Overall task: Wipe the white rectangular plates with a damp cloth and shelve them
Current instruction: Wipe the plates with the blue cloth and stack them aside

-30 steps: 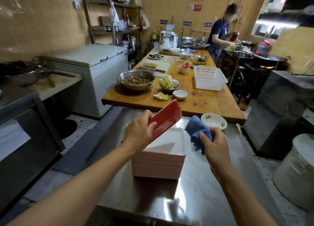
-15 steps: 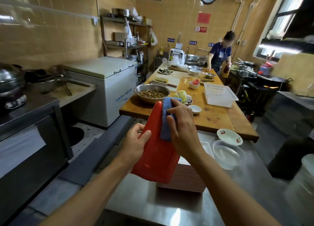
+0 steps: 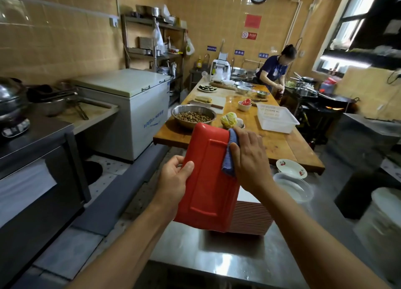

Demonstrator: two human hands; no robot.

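- The step in hand is wiping: a rectangular plate (image 3: 206, 180) is held up on end over the steel counter (image 3: 217, 258), its red underside with the raised foot ring turned toward the camera.
- The left hand (image 3: 173, 180) clamps the plate's left edge, thumb laid across the red back and fingers wrapped behind, forearm rising from the lower left.
- The right hand (image 3: 249, 160) is closed on a blue cloth (image 3: 229, 156), pressing it against the plate's upper right edge; the fingers spread flat over the cloth and the wrist is bent down, the forearm coming in from the lower right.
- Just behind the held plate sits the stack of plates (image 3: 251, 219), ribbed pinkish edges to the side and a white face on top, partly hidden by the plate in front.
- The next move probably calls for drawing the cloth down the rim and across the back while the left hand keeps the plate steady, then turning it to reach the white face; the plate is not yet ready for shelving.
- Beyond the stack lie a clear container (image 3: 293, 186) and a small patterned dish (image 3: 291, 168).
- Farther off, a metal rack (image 3: 156, 47) stands against the tiled wall; it may be the shelf meant, though that is hard to tell from here.
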